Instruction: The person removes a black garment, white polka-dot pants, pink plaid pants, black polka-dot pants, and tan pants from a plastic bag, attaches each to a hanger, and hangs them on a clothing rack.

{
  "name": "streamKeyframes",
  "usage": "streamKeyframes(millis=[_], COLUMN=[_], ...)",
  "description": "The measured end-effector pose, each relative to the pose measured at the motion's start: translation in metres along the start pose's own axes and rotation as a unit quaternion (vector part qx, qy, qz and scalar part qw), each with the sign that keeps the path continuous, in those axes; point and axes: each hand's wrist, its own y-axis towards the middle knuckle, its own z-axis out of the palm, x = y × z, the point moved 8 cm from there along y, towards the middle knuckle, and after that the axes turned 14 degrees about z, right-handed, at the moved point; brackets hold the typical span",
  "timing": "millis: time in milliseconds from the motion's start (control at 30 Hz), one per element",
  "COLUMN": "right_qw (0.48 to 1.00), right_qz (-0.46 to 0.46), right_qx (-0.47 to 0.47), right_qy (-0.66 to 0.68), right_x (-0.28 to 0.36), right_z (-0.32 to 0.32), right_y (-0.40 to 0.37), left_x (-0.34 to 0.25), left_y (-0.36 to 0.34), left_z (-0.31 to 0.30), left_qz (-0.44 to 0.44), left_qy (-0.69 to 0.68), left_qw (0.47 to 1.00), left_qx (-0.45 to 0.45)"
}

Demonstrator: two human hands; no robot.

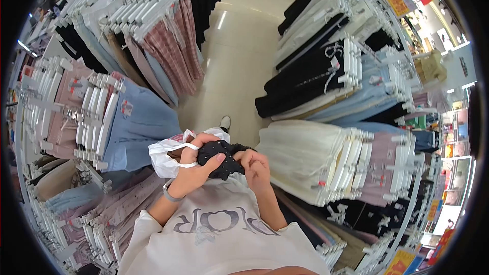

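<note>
My left hand [202, 167] is closed on a black fabric item [220, 159] with small pale dots, its thumb pressed on top. From the same hand hangs a white plastic bag [164, 159], its handle looped over the fingers. Pinched in the fingers of my right hand [256, 169] is the right edge of the dotted fabric. The item is bunched up in front of my chest, so its full shape is hidden. A grey band [170, 192] circles my left wrist.
Racks of hanging trousers stand on both sides, with blue trousers [140, 127] at left and cream trousers [300, 155] at right, both close to my arms. Between the racks a pale tiled aisle [229, 66] runs ahead. One shoe [225, 121] shows below the bag.
</note>
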Motion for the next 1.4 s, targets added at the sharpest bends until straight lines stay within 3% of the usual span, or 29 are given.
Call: streamKeyframes(millis=[167,400,467,533,700,800,967,1033,1167,1233,1333,1400], right_qw=[1.0,0.996,0.994,0.992,0.99,0.982,0.938,0.918,0.811,0.752,0.734,0.726], right_qz=[0.01,-0.086,-0.102,-0.111,-0.095,-0.071,0.0,0.036,0.133,0.177,0.212,0.236], right_qx=[-0.016,-0.032,-0.047,-0.06,-0.093,-0.086,-0.067,-0.053,-0.029,-0.014,-0.02,-0.024], right_qy=[0.002,0.001,0.01,0.011,0.054,0.15,0.341,0.392,0.569,0.635,0.645,0.646], right_x=[0.043,0.116,0.132,0.145,0.136,0.121,0.101,0.1,0.092,0.095,0.096,0.099], right_z=[-0.035,-0.098,-0.109,-0.121,-0.149,-0.157,-0.153,-0.148,-0.135,-0.121,-0.104,-0.089], right_y=[0.068,0.153,0.166,0.179,0.197,0.212,0.258,0.283,0.344,0.375,0.42,0.449], left_x=[0.026,0.059,0.068,0.077,0.095,0.105,0.109,0.11,0.126,0.131,0.141,0.151], left_y=[0.083,0.201,0.222,0.24,0.263,0.268,0.27,0.276,0.29,0.312,0.343,0.363], left_z=[0.006,0.022,0.02,0.03,0.03,0.018,-0.013,-0.03,-0.066,-0.084,-0.11,-0.116], left_qz=[-0.024,-0.076,-0.036,-0.08,-0.092,-0.125,-0.116,-0.142,-0.183,-0.16,-0.116,-0.147], left_qy=[0.024,0.018,0.094,0.017,0.027,0.025,0.042,0.023,-0.061,-0.039,-0.026,-0.115], left_qw=[0.999,0.995,0.993,0.995,0.995,0.991,0.992,0.986,0.966,0.972,0.984,0.971], left_qx=[-0.025,-0.067,-0.058,-0.055,-0.023,-0.033,-0.03,-0.08,-0.173,-0.167,-0.133,-0.149])
